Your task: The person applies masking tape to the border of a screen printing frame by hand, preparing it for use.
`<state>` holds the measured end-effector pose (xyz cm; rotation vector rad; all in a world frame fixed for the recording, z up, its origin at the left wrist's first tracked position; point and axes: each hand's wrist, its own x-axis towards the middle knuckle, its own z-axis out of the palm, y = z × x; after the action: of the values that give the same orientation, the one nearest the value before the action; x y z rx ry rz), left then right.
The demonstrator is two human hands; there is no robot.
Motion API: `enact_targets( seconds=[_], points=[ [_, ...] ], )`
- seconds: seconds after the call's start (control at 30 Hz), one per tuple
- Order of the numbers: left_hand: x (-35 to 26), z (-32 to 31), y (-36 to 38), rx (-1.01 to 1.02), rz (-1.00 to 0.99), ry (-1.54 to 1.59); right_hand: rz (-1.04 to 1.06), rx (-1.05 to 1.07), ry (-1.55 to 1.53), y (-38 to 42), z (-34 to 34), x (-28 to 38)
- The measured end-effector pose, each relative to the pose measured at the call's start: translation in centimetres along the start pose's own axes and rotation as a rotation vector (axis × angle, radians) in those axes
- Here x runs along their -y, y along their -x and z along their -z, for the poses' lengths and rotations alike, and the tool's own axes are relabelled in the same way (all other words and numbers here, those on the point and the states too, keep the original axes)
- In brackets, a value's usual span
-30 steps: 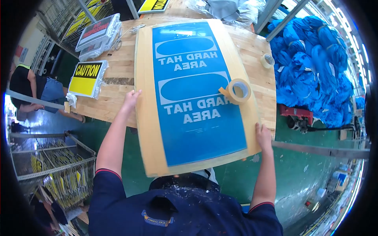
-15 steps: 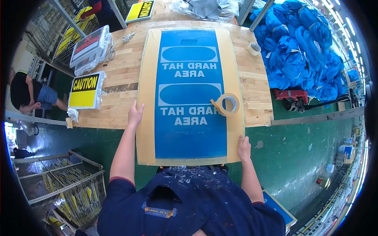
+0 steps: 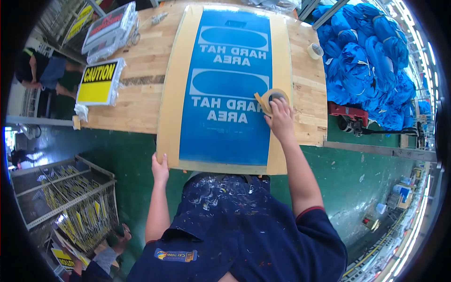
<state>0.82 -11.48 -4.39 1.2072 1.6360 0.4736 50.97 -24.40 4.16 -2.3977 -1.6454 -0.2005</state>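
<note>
A blue screen-printing screen (image 3: 224, 136) with mirrored "HARD HAT AREA" lettering and tan tape down both sides lies on the wooden table (image 3: 136, 105). Its near end juts past the table edge toward my body. My left hand (image 3: 160, 169) grips the screen's near left edge, thumb on top. On the screen's right side rests a roll of tan tape (image 3: 267, 99), with a loose end sticking out to the left. My right hand (image 3: 282, 121) is closed over the roll, fingers at its core; the fingertips are partly hidden.
Left on the table lie a wrapped CAUTION sign stack (image 3: 99, 83) and wrapped signs (image 3: 109, 30). A second tape roll (image 3: 314, 50) is at the right. Blue bundles (image 3: 359, 66) sit beyond. A wire rack (image 3: 70, 202) stands lower left; people are at the left and lower left.
My right hand has left the screen's right edge and moved up onto the tape roll. My left hand has slid nearer along the left edge. The camera view has shifted; another person appears lower left.
</note>
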Motion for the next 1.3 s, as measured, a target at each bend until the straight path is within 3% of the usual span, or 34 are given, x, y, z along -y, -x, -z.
enact_targets(
  seconds=[0.07, 0.1, 0.13, 0.2, 0.27, 0.33, 0.43, 0.57, 0.7, 0.8, 0.83, 1.03, 1.17, 1.3],
  points=[
    [0.6, -0.2, -0.1, -0.245, -0.345, -0.482, -0.099, 0.337, 0.005, -2.7, 0.0, 0.0],
    [-2.4, -0.2, 1.1, -0.285, -0.472, -0.551, -0.149, 0.502, 0.011, -3.3, 0.4, 0.4],
    [-6.6, -0.5, 2.6, -0.332, -0.6, -0.614, -0.064, 0.452, -0.088, -3.2, 0.9, 0.7],
    [-9.9, -1.5, 2.9, -0.142, -0.721, -0.414, 0.119, 0.364, -0.299, -2.1, 2.3, 1.5],
    [-12.4, -4.1, 3.7, 0.349, -0.327, 0.149, 0.145, 0.446, -0.467, -0.3, 5.2, 5.7],
    [-14.4, -6.9, 5.2, 0.496, -0.413, 0.288, 0.187, 0.481, -0.561, 2.1, 6.8, 9.3],
    [-17.0, -8.0, 7.5, 0.631, -0.471, 0.151, 0.113, 0.596, -0.752, 5.2, 8.0, 12.6],
    [-15.1, -6.9, 7.8, 0.857, -0.196, 0.122, -0.06, 0.781, -0.829, 8.4, 8.3, 12.8],
    [-14.1, -5.5, 8.6, 0.805, -0.21, 0.071, -0.193, 0.897, -1.129, 11.3, 9.2, 11.7],
    [-14.2, -2.8, 6.9, 0.67, -0.206, 0.067, -0.306, 1.19, -1.115, 12.1, 10.8, 10.1],
    [-13.4, -1.6, 5.5, 0.609, -0.212, 0.025, -0.211, 1.147, -0.992, 12.7, 10.1, 8.3],
    [-6.7, 5.2, -0.3, 0.041, -0.214, 0.055, -0.223, 0.991, -0.434, 12.4, 11.4, -2.4],
    [-2.8, 5.8, -0.6, 0.122, -0.044, -0.059, -0.104, 0.938, -0.083, 12.4, 10.5, -6.0],
    [-1.3, 4.7, 0.0, -0.021, -0.069, 0.057, -0.06, 1.012, -0.029, 13.1, 8.9, -7.0]
  ],
)
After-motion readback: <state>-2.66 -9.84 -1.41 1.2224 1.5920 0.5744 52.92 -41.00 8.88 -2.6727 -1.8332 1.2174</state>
